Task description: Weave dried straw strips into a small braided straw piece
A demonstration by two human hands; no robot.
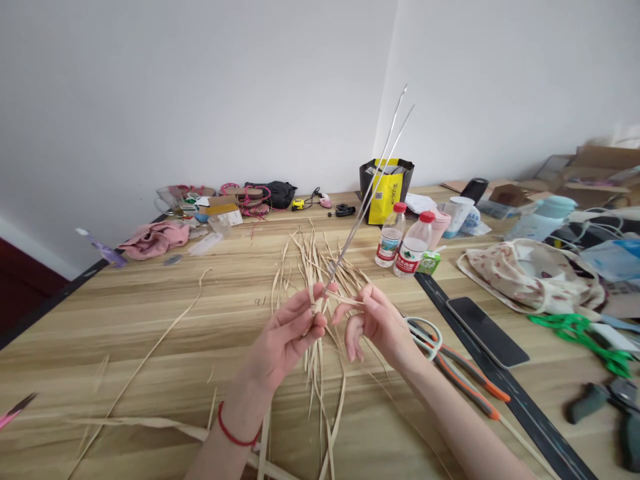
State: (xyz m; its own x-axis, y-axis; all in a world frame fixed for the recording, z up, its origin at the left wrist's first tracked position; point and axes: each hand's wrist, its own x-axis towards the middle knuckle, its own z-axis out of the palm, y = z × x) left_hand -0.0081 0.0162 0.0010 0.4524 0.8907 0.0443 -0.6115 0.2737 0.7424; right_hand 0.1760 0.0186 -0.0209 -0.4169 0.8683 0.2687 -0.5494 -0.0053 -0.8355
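My left hand (287, 330) is closed around the lower end of two thin metal wires (361, 212), which rise up and to the right. Pale flat plant-like strips are bound around the wires at the fingertips. Between thumb and forefinger, my right hand (383, 323) pinches a narrow pale strip (346, 299) that runs across to the left hand. Beneath both hands lies a loose bundle of similar strips (314, 373) on the wooden table (165, 373). Fingers hide how the strip is fixed to the wires.
Right of my hands lie scissors (424, 333), orange-grey pliers (473, 380) and a phone (487, 332). Two red-capped bottles (390, 240) stand before a yellow-black bag (387, 193). A cloth bag (533, 273) lies farther right. A pink cloth (157, 239) sits back left.
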